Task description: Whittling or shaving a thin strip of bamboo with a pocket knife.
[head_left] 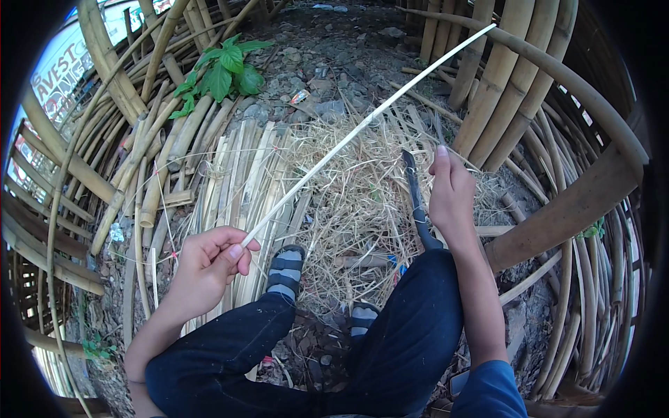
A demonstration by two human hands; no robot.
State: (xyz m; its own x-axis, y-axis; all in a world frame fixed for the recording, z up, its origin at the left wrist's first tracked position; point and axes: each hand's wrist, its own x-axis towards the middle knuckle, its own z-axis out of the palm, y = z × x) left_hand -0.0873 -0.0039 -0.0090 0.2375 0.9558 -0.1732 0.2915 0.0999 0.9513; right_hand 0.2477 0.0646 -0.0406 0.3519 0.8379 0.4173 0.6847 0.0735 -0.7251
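Note:
My left hand (212,268) pinches the near end of a long, pale bamboo strip (362,125) between thumb and fingers. The strip slants up and away to the right, its far end near the upright poles. My right hand (451,188) is closed on what looks like a knife (437,129); only a thin grey blade shows above the fist, and its handle is hidden. The hand is apart from the strip. Beside it, a long dark bar-like tool (416,198) with an angled tip rests against my right knee; its kind is unclear.
Pale shavings (348,188) heap between and beyond my sandalled feet. Split bamboo slats (240,167) lie to their left. Thick bamboo poles (512,83) and a curved pole (571,76) stand close on the right. More poles pile up left, near a leafy green plant (223,73).

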